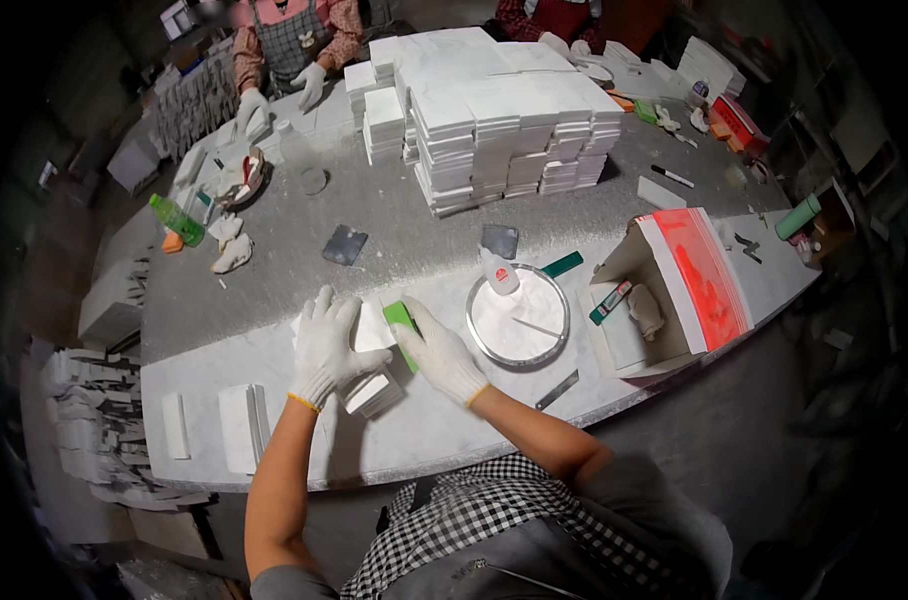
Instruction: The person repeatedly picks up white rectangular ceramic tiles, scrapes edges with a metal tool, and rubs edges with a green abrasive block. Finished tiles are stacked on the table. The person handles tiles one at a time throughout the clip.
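My left hand, in a white knit glove, lies with fingers stretched and thumb apart on a small stack of white tiles. My right hand, also gloved, has its fingers wrapped round a bright green block at the right side of the top tile. Part of the block and much of the top tile are hidden by the gloves. Right of this hand stands a round metal bowl of white powder, with a white squeeze bottle and a thin tool in it.
White slabs lie at left on the table. A putty knife and an open carton are at right. Behind rises a large tile pile; two people work beyond it. A green bottle lies far left.
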A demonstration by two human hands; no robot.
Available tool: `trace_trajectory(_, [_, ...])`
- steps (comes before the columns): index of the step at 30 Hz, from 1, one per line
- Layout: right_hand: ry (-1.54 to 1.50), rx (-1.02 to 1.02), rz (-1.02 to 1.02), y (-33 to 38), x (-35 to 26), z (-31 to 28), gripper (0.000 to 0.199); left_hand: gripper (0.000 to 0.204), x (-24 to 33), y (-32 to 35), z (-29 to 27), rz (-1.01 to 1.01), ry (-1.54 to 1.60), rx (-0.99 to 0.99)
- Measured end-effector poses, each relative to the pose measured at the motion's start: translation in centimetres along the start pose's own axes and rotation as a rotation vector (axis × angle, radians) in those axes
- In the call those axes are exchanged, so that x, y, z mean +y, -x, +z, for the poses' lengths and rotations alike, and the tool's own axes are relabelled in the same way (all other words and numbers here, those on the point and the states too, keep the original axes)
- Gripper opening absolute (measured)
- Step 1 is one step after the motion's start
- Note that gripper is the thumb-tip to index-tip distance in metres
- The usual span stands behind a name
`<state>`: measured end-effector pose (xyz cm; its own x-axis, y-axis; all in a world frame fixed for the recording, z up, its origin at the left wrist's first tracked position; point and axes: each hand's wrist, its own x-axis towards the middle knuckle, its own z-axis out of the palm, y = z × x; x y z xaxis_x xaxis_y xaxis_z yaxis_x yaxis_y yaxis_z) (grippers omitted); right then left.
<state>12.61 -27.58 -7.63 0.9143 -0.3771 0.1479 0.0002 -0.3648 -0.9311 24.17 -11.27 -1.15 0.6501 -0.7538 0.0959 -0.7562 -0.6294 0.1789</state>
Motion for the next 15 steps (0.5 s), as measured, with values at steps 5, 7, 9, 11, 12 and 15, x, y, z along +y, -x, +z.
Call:
trace_trajectory(5, [-0.045,-0.035,0.053,-5.0,-0.9,0.2,0.061,0.099,0.3,-0.2,-0.4,-0.030,0.009,-0.055])
trace_trajectory(7, [-0.064,-0.035,0.045,-5.9,-0.7,0.4,0.062,0.099,0.3,-0.2,-0.5,-0.038,0.012,-0.050])
trace_trajectory(9, [-0.072,-0.056,0.069,-5.2,-0.8,0.2,0.064,0.094,0.5,-0.5,-1.1,-0.032,-0.002,-0.070])
trace_trajectory(11, [-0.020,-0.098,0.107,-2.2,-0.5,0.0,0.066,0.091,0.1,0.2,-0.3,-0.017,0.032,-0.021])
trace_trajectory(12, [0.004,-0.132,0.131,-0.9,0.0,-0.2,0.067,0.090,-0.4,0.1,0.3,0.005,0.056,0.039])
trace_trajectory(15, [-0.137,-0.143,0.109,-2.0,2.4,0.4,0.068,0.088,-0.7,0.0,1.0,0.063,0.039,0.116])
